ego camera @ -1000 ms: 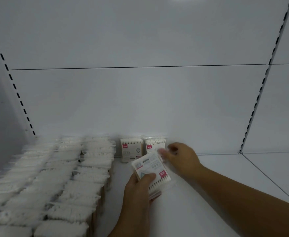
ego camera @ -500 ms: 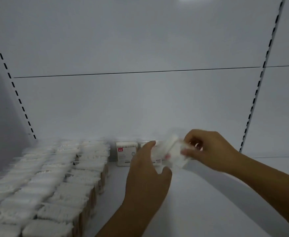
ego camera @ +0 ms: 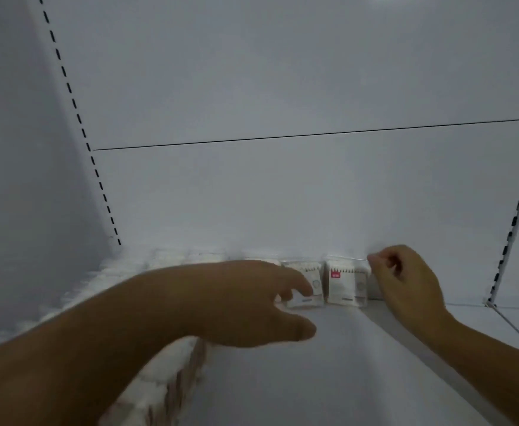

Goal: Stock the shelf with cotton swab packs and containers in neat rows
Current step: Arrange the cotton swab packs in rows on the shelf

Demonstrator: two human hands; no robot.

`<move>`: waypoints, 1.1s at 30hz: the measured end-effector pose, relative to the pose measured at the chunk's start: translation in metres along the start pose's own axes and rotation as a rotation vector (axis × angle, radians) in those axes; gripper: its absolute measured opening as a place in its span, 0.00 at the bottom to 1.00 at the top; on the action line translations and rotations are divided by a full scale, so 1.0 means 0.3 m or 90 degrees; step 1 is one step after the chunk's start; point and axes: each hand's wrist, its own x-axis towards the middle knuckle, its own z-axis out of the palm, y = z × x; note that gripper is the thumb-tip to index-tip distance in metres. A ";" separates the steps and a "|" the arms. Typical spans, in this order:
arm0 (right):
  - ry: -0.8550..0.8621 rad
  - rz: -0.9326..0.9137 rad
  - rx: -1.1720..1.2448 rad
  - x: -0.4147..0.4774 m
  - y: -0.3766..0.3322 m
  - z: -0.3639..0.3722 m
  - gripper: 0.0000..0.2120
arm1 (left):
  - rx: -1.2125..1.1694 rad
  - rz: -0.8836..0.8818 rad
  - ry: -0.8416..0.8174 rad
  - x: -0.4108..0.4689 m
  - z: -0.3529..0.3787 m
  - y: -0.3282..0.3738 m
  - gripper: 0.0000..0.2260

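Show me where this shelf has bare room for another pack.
Bare shelf floor lies in front of the back-wall packs, between the stocked rows and the right hand; more beyond that hand, toward the right upright. The left side is crowded.

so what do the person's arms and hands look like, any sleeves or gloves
Both are bare. The left hand and right hand have no gloves, and no rings show. The left forearm and right forearm are uncovered as far as the frame edge, with no sleeve, watch or bracelet in view. The picture is slightly blurred, so fine marks cannot be told.
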 end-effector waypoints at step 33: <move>-0.429 -0.107 -0.327 -0.170 -0.609 0.528 0.27 | -0.525 -0.277 0.309 0.047 0.098 -1.077 0.13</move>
